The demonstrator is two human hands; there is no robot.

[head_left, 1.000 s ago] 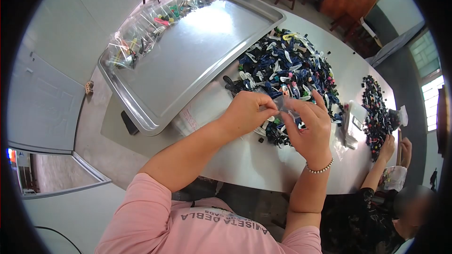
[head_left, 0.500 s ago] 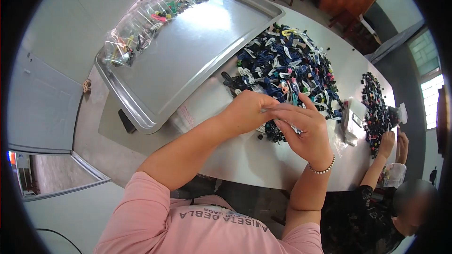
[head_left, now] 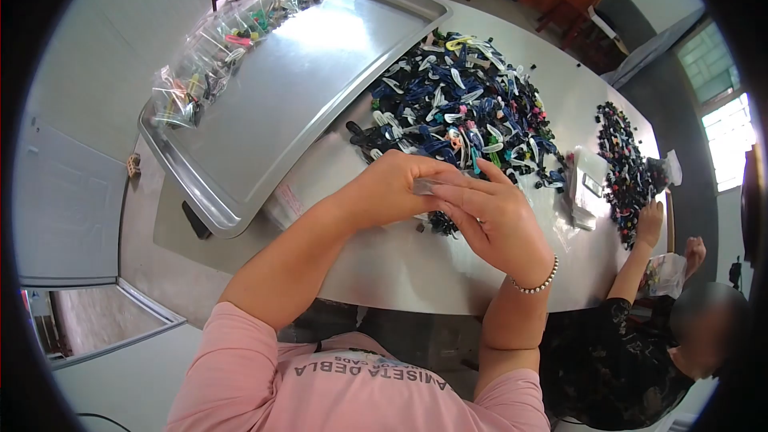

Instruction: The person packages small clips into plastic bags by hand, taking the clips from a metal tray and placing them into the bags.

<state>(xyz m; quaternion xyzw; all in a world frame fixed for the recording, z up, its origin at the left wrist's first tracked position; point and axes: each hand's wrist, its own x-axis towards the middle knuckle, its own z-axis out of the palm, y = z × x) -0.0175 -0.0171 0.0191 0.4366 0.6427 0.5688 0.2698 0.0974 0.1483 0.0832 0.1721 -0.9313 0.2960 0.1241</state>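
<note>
My left hand and my right hand meet over the near edge of a big pile of dark blue, black and white hair clips. Between them is a small clear plastic piece, which looks like a bag. The left fingers are closed on it. My right hand has its fingers stretched against the same piece, thumb below, pressing it. What lies inside the piece is hidden by the fingers. A beaded bracelet circles my right wrist.
A metal tray with filled clear bags along its far left edge stands at the left. Right of the pile lie a stack of clear bags and a smaller clip pile. A co-worker sits at the right.
The view has shifted, so the table's things appear further left. My hands remain together, with more of the clear plastic showing between them. The co-worker's hands have moved apart.
</note>
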